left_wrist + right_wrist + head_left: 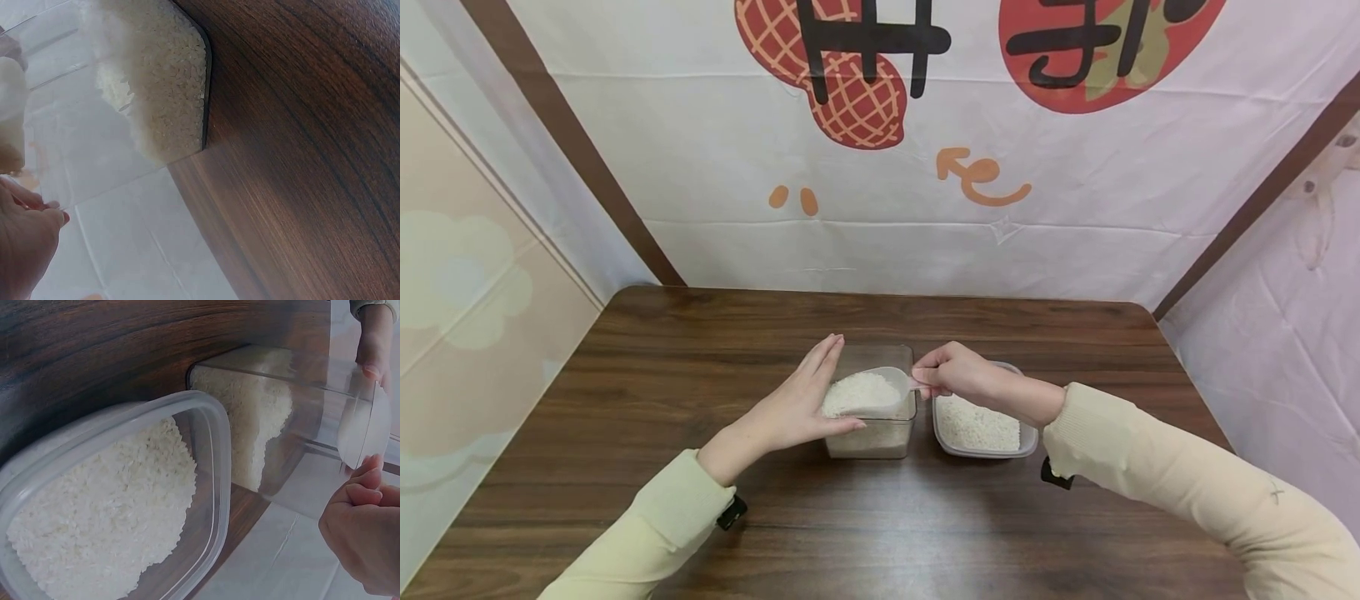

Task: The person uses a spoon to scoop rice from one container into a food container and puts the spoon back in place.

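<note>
A clear rectangular container (883,353) with rice (169,81) in its bottom stands on the table. My right hand (951,371) pinches the handle of a white scoop (893,382), which is heaped with rice and lies level at the container's mouth. My left hand (797,404) is at the container's left side, fingers straight and thumb spread along the front rim; how firmly it presses is hidden. To the right, under my right forearm, sits a translucent plastic tub (220,431) holding more white rice (112,506).
The dark wooden table (700,367) runs back to a white printed cloth (925,258). Side cloths hang at the left and right. The container and the tub stand close together, with a narrow gap between them.
</note>
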Demonstrator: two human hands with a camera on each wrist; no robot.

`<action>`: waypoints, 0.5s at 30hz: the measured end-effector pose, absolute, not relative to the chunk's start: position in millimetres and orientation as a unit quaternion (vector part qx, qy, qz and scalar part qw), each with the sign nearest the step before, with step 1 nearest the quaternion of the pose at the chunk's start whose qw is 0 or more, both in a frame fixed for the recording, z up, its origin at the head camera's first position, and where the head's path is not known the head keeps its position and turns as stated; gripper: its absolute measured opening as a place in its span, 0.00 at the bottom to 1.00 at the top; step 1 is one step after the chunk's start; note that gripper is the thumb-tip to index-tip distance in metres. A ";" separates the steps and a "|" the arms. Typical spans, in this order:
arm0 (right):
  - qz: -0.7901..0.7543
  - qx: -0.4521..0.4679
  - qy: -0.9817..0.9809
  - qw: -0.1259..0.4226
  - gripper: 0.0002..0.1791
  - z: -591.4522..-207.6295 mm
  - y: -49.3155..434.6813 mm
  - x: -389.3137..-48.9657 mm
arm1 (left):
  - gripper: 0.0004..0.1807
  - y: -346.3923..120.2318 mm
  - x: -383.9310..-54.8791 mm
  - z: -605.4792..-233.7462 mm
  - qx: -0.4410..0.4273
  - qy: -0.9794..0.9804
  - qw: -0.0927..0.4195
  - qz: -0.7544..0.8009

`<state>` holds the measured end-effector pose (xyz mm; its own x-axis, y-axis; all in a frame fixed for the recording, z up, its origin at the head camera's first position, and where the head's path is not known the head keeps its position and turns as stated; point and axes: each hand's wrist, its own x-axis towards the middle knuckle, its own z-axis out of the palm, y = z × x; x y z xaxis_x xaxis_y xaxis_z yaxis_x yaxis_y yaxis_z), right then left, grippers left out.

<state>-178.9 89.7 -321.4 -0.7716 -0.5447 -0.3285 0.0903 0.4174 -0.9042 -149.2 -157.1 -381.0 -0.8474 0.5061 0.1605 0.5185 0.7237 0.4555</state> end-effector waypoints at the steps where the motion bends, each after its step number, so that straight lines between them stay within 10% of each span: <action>1: -0.520 -0.144 0.786 0.303 0.15 -321.2 90.4 -179.0 | 0.61 -156.9 -149.3 -380.8 -0.277 -0.928 0.012 -0.249; 15: -0.533 -0.122 0.780 0.304 0.14 -319.5 97.9 -180.5 | 0.61 -157.3 -149.8 -380.0 -0.276 -0.928 0.005 -0.251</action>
<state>-180.5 97.9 -319.5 -0.7852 -0.5147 -0.3444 0.1345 0.4011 -0.9061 -149.8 -157.3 -380.0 -0.8478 0.5092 0.1479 0.5143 0.7217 0.4632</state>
